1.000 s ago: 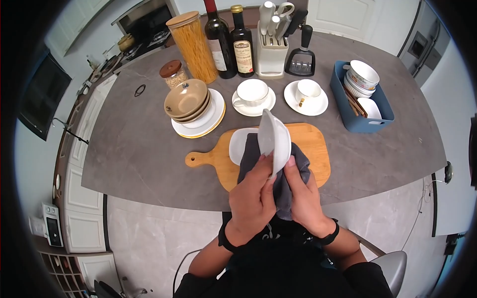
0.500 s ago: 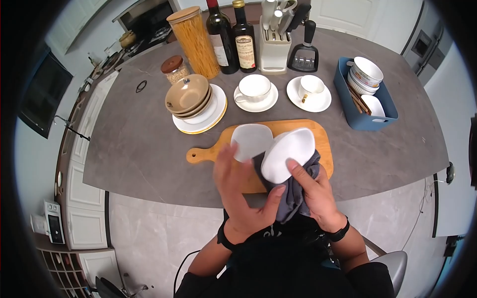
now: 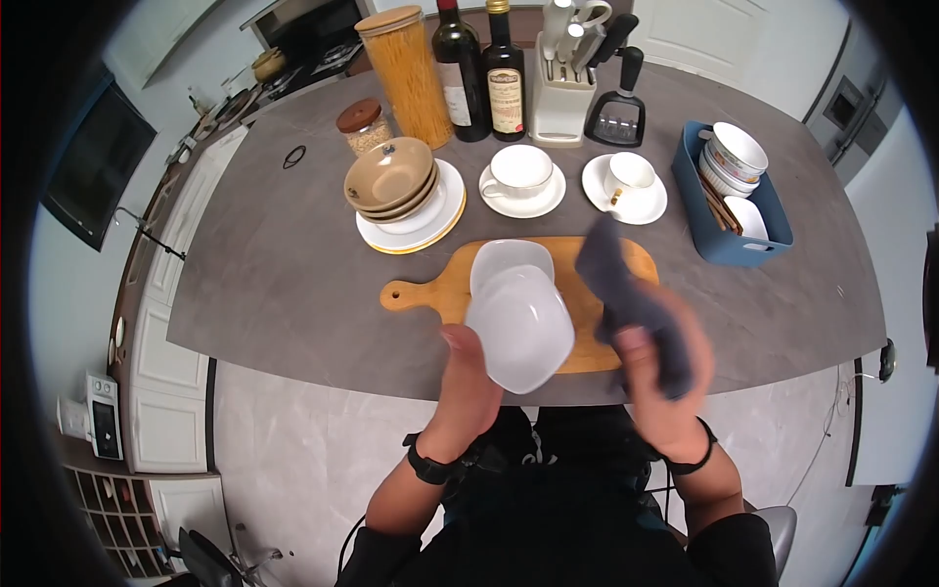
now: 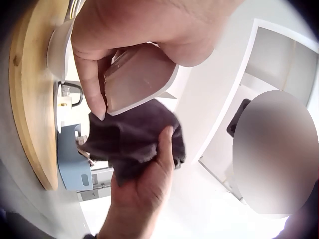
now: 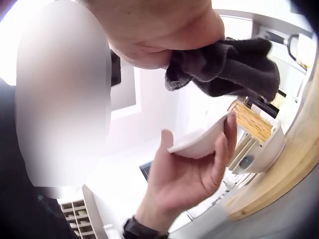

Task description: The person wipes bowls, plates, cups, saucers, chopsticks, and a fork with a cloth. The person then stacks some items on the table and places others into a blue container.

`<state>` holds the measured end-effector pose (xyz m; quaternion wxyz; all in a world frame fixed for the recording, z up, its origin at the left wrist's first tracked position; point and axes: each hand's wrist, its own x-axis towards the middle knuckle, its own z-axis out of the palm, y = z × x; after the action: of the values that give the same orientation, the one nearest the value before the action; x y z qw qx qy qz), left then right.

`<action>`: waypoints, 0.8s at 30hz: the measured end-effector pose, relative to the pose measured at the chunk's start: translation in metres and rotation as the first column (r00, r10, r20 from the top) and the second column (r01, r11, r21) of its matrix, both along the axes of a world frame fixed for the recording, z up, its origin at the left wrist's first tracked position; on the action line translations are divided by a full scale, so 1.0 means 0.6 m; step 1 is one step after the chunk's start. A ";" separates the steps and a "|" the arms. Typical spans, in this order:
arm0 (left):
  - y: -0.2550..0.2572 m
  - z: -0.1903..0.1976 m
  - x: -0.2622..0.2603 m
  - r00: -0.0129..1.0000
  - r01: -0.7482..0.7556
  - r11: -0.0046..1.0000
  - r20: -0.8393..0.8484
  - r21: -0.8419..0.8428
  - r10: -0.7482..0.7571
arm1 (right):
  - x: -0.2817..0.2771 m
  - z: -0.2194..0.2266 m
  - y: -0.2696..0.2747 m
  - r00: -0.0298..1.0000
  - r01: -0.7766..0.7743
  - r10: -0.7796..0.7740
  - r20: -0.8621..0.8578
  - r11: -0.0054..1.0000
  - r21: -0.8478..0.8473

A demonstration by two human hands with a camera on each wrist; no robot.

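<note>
In the head view my left hand [image 3: 468, 391] holds a white squarish bowl [image 3: 523, 338] by its near left side, thumb at the rim. The bowl's inside faces up, over the front of the wooden cutting board [image 3: 445, 289]. A second white bowl [image 3: 501, 256] sits on the board, partly hidden behind the held one. My right hand [image 3: 670, 377], blurred, grips a dark grey cloth [image 3: 608, 264] to the right, apart from the bowl. The right wrist view has the left hand's fingers [image 5: 222, 154] under the bowl, with the cloth [image 5: 224, 67] bunched in the right hand above.
Behind the board stand two white cups [image 3: 520, 171] on saucers. Brown bowls [image 3: 389, 174] are stacked on plates at left. A blue bin [image 3: 748, 249] with bowls is at right. Bottles [image 3: 506, 88], a pasta jar [image 3: 409, 83] and a knife block [image 3: 562, 103] line the back.
The left hand let go of the bowl, then took it again from the right hand. The right hand has moved off to the right with the cloth. The bowl now faces up.
</note>
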<state>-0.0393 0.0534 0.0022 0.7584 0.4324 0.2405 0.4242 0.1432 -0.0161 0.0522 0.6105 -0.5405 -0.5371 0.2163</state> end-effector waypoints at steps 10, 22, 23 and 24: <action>0.009 -0.006 -0.004 0.978 -0.100 0.957 -0.152 0.272 0.145 | -0.048 -0.047 -0.001 0.894 -0.409 0.408 0.185 0.912 -0.034; 0.021 0.017 -0.037 0.985 -0.080 0.997 -0.155 0.005 0.079 | 0.107 -0.010 0.010 0.878 0.448 -0.424 -0.224 0.891 0.068; 0.021 0.020 -0.033 0.976 -0.125 0.992 -0.179 0.011 0.125 | 0.108 -0.013 0.007 0.913 0.387 -0.391 -0.114 0.920 -0.061; 0.020 0.022 -0.029 0.964 -0.171 0.985 -0.203 0.019 0.171 | 0.107 -0.020 0.016 0.928 0.327 -0.327 0.177 0.945 0.029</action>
<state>-0.0566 0.0656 0.0152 0.6900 0.4519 0.3531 0.4416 0.2076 -0.0065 0.0399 0.5869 -0.6399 -0.4922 0.0623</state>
